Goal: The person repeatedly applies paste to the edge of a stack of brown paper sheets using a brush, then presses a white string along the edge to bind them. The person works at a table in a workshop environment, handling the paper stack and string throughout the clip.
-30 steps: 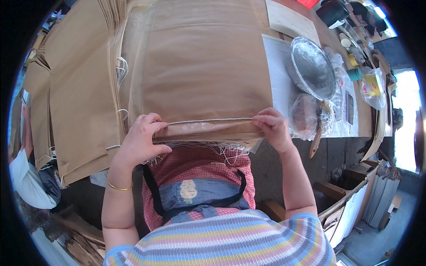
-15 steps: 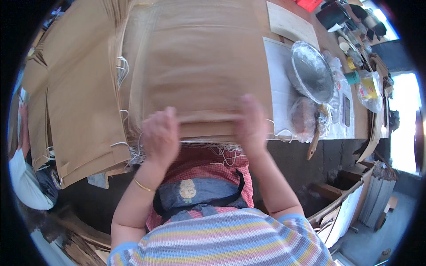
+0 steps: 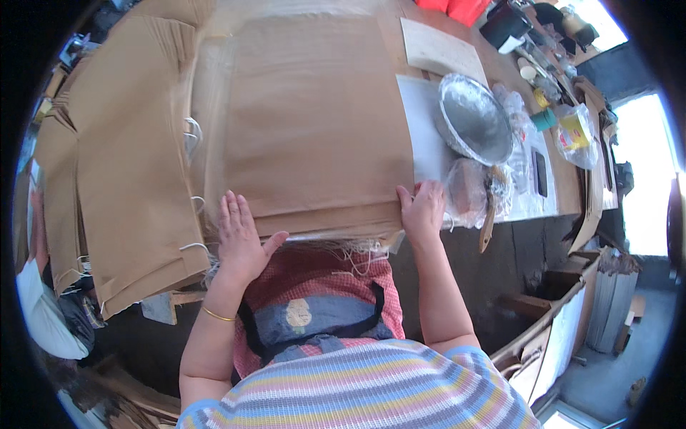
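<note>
A brown paper bag (image 3: 321, 121) lies at the top of a flat pile in front of me, with a folded band (image 3: 329, 221) along its near end. My left hand (image 3: 244, 243) is open, palm down at the near left corner of the band, fingers stretched away from me and thumb apart. At the near right corner, my right hand (image 3: 423, 214) has its thumb on the bag's edge and its fingers bent beside it, closed on that corner. White strings (image 3: 354, 252) hang below the near edge of the pile.
Stacked brown paper bags (image 3: 136, 164) with white string handles stand on the left. To the right are a metal basin (image 3: 475, 121), a wooden-handled brush (image 3: 489, 222), a phone (image 3: 539, 174) and a yellow package in clear plastic (image 3: 575, 136). A person's arm shows at far left.
Both hands, blurred above the near end before, have come down onto its two corners. My left fingers have straightened out. The view has shifted slightly, so the table things sit further left.
</note>
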Demonstrator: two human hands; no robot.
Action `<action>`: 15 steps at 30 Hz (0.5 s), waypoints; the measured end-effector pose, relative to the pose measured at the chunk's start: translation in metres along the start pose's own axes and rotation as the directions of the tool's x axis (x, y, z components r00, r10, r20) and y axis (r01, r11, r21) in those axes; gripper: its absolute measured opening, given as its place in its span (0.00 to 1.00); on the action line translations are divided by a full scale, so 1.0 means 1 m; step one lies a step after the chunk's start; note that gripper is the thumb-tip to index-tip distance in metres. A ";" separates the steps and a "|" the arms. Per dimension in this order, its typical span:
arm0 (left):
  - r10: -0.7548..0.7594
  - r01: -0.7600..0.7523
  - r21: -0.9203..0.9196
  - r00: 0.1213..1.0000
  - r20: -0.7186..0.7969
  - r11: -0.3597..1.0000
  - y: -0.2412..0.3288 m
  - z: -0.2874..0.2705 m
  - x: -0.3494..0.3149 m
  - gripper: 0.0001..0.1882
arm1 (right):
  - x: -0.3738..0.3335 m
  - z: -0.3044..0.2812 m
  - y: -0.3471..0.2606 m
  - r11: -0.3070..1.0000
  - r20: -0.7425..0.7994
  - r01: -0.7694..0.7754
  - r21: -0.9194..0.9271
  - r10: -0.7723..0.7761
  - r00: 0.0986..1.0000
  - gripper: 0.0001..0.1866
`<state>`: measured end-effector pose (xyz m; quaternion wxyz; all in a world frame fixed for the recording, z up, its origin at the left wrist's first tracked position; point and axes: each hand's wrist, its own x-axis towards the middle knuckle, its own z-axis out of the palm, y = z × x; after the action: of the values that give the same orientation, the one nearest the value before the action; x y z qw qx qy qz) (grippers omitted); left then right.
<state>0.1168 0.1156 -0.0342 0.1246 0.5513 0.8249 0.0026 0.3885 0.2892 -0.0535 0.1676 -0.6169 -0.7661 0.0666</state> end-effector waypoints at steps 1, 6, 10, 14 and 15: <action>0.007 -0.007 -0.023 1.000 0.004 1.000 -0.001 0.000 0.000 0.55 | 0.004 0.001 0.004 0.997 0.061 -0.035 0.069 0.030 0.998 0.19; -0.148 -0.051 -0.682 0.962 -0.231 0.729 -0.018 -0.002 -0.011 0.40 | 0.008 -0.058 0.028 0.337 0.439 -0.451 0.826 0.116 0.891 0.13; -0.075 0.182 -0.957 0.976 0.203 -0.227 -0.010 -0.012 -0.047 0.23 | -0.024 -0.094 0.055 0.337 0.540 -0.489 0.804 -0.070 0.839 0.21; -0.037 -0.228 -0.502 0.886 -0.463 0.834 0.003 0.007 -0.047 0.06 | -0.053 -0.034 0.073 0.963 0.047 0.039 0.265 -0.053 0.997 0.09; 0.069 -0.344 -0.367 0.804 -0.591 0.864 0.005 -0.007 -0.046 0.04 | -0.058 -0.033 0.056 0.924 -0.019 0.046 0.379 -0.042 0.999 0.09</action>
<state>0.1370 0.0768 -0.0174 0.0026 0.5696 0.7331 0.3715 0.4620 0.2424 -0.0504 0.2891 -0.5558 -0.7515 0.2065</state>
